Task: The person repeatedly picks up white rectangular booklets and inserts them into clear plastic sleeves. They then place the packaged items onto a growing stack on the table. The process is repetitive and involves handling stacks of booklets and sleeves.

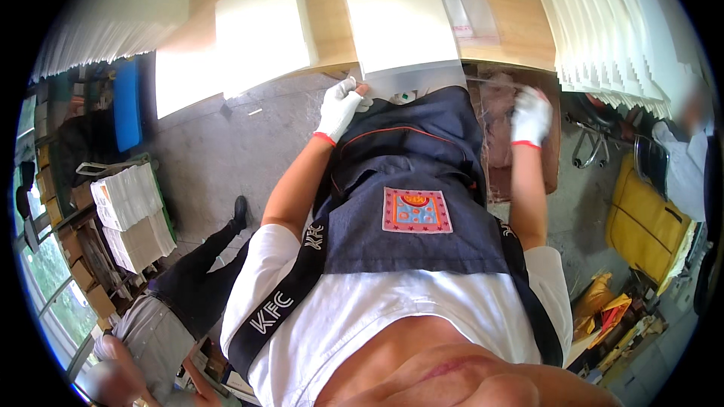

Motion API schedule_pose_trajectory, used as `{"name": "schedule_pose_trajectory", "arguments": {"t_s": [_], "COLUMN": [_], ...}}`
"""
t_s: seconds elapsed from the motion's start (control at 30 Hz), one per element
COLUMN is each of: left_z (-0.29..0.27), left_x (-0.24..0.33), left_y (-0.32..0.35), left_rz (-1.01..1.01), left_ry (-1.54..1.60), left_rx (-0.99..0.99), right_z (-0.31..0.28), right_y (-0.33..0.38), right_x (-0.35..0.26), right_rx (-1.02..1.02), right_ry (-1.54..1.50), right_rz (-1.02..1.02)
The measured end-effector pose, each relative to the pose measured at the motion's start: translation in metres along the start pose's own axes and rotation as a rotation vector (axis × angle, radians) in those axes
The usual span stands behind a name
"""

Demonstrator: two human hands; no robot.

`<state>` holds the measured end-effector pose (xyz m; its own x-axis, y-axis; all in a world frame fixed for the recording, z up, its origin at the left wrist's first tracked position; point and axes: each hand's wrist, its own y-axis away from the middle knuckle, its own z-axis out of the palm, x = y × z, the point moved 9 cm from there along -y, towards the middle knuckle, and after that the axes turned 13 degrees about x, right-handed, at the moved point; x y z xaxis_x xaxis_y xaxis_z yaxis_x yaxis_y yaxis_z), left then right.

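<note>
A white sheet stack [400, 15] lies on the table in front of me, and a clear plastic bag flap [426, 75] hangs from its near end over the table edge. My left hand [342, 109], in a white fingerless-tip glove with a red cuff, is closed at the flap's left corner. Out to the right of the flap, my right hand [532, 115] wears a matching glove and is closed but blurred. A thin pale strip [494, 82] runs from near the flap to its fingers.
Another white stack [264, 26] sits left on the wooden table [328, 11]. Clear bags [471, 0] lie beyond the middle stack. Fanned white booklets [603, 38] stand at right. Behind left, a person [170, 309] is near stacked paper [132, 211]; a brown padded seat [520, 173] is below the table.
</note>
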<state>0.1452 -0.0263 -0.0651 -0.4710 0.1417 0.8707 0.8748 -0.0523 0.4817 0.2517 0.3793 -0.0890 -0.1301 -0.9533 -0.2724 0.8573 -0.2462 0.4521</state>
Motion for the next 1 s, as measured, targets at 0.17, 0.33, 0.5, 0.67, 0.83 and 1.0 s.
{"name": "schedule_pose_trajectory", "arguments": {"t_s": [0.17,0.33,0.5,0.67,0.83,1.0], "left_z": [-0.001,0.026,0.011,-0.012,0.004,-0.013], "left_x": [0.068,0.073,0.075,0.008,-0.011,0.104], "left_y": [0.017,0.026,0.018,-0.028,-0.023,0.016], "left_rz": [1.112,1.311,1.199,0.305,-0.039,0.475], "left_ry": [-0.632,-0.777,-0.600,0.308,0.553,0.151], "left_rx": [0.354,0.193,0.289,0.385,0.244,0.238], "right_z": [-0.262,0.118,0.150,0.112,0.061,0.060], "right_y": [0.038,0.048,0.022,-0.006,-0.020,-0.023], "right_x": [-0.090,0.066,0.104,0.101,0.094,0.141], "right_rx": [0.542,-0.124,-0.367,0.275,0.341,0.199], "right_ry": [0.173,1.848,2.022,1.791,1.732,1.033], "right_rz": [-0.196,-1.166,-1.239,-0.773,-0.436,0.025]}}
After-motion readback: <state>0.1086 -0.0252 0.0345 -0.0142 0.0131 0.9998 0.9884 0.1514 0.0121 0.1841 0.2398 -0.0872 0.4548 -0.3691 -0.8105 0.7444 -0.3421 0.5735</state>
